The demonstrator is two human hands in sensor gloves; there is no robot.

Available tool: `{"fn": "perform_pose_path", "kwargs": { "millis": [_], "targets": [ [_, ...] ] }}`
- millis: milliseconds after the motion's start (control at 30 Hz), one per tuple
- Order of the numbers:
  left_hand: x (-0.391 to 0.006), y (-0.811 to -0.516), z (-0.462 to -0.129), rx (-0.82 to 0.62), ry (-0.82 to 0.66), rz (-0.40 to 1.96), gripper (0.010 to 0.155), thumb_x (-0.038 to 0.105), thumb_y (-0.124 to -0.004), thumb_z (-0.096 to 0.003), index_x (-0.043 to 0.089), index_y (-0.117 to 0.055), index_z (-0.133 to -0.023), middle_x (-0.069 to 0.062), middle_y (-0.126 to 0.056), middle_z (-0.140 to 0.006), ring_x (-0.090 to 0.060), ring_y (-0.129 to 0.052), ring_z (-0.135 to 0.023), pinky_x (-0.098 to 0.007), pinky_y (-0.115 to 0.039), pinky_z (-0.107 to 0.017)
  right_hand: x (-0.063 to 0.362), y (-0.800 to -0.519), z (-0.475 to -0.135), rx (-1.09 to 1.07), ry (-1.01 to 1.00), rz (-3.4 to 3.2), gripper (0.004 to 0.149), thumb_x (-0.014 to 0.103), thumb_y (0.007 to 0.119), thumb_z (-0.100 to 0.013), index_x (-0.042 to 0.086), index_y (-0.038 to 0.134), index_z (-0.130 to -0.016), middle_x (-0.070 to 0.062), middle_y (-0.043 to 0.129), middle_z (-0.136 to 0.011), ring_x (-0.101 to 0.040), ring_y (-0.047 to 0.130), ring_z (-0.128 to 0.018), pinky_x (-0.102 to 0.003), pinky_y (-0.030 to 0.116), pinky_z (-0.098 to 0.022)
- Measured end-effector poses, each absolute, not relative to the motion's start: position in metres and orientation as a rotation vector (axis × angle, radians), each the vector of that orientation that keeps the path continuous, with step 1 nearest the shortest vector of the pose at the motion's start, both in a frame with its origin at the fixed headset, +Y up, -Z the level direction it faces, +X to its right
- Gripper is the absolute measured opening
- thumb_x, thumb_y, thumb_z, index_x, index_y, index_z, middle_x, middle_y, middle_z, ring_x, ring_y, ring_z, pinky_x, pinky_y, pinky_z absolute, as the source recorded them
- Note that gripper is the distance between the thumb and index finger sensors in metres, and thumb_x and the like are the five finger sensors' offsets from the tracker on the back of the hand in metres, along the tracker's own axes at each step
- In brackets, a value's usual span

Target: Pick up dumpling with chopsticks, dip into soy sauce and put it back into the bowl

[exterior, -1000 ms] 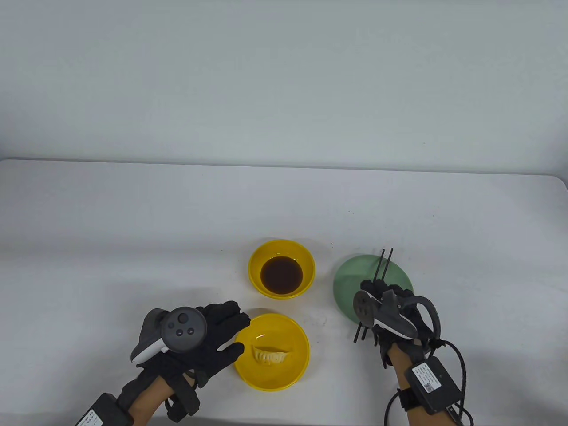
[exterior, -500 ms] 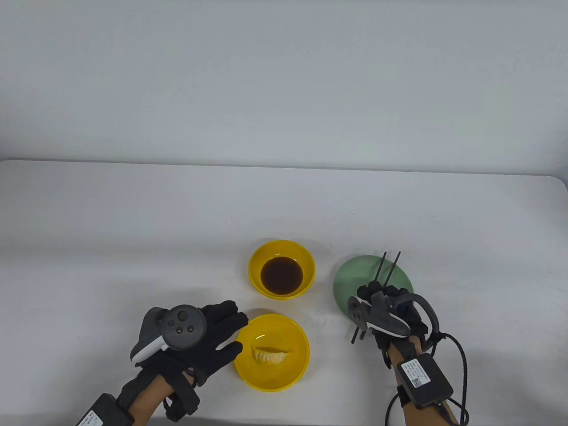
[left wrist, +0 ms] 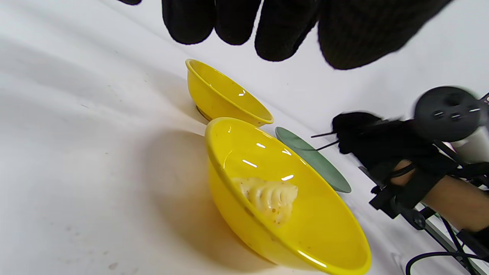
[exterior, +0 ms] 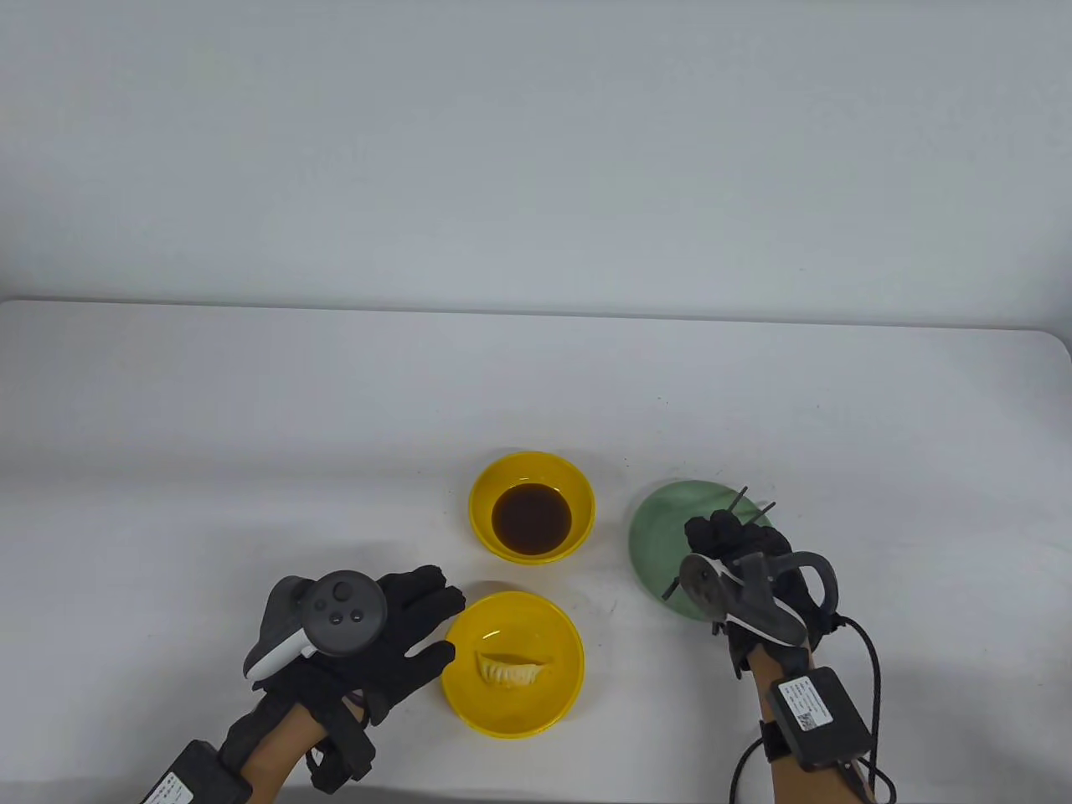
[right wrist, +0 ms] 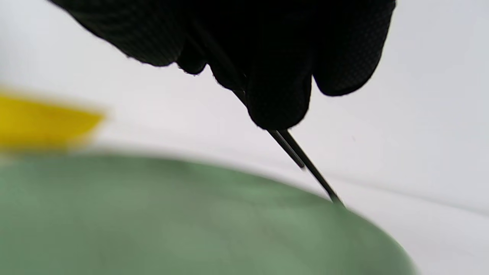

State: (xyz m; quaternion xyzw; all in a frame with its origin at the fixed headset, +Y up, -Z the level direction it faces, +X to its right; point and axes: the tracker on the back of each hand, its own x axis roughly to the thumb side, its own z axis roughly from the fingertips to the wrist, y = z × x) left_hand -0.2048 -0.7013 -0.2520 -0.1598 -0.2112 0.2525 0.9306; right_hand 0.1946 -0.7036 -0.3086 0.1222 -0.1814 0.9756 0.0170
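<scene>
A pale pleated dumpling [exterior: 509, 670] [left wrist: 267, 196] lies in the near yellow bowl [exterior: 548, 624] [left wrist: 324, 236]. Behind it stands a second yellow bowl [exterior: 486, 494] [left wrist: 221, 95] holding dark soy sauce [exterior: 532, 515]. My left hand [exterior: 440, 624] rests open on the table against the dumpling bowl's left side, fingers straight. My right hand [exterior: 729, 540] [left wrist: 366, 137] grips a pair of thin black chopsticks [exterior: 670, 590] [right wrist: 305, 162] over the green plate [exterior: 662, 528] [right wrist: 153, 221]. The sticks run slantwise through the fist, and their far ends poke out beyond the knuckles. Nothing is between the sticks.
The green plate lies right of the sauce bowl, holding nothing else. A cable runs from the right wrist pack [exterior: 816, 712] off the bottom edge. White table stretches behind and to both sides of the bowls.
My right hand has turned and shifted slightly right, tilting the chopsticks from nearly straight away to a slant; less of them shows past the knuckles. The left hand has barely moved.
</scene>
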Motion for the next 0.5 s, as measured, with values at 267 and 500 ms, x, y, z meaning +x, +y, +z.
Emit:
{"fn": "perform_pose_path", "kwargs": {
  "millis": [267,500],
  "targets": [
    [-0.204,-0.703,-0.252,-0.341,-0.43,0.501,0.069,0.059,-0.071,-0.0486,0.04,-0.052,-0.112,0.006,-0.039,-0.122,-0.033,-0.045,-0.116,-0.062,-0.032,-0.084,0.187,-0.675,-0.266,0.498,-0.204,1.796,0.042,0.035,0.082,-0.049,0.011,0.08,-0.084,-0.022,0.091,-0.069,-0.025,0.11,-0.04,-0.049,0.093,-0.036],
    [-0.205,-0.705,-0.254,-0.358,-0.417,0.5,0.069,0.059,-0.071,-0.0487,0.04,-0.051,-0.112,0.006,-0.039,-0.122,-0.033,-0.045,-0.116,-0.062,-0.032,-0.084,0.136,-0.701,-0.263,0.632,0.124,1.87,0.042,0.034,0.084,-0.048,0.011,0.08,-0.084,-0.023,0.089,-0.073,-0.025,0.11,-0.042,-0.048,0.094,-0.038]
  ]
}}
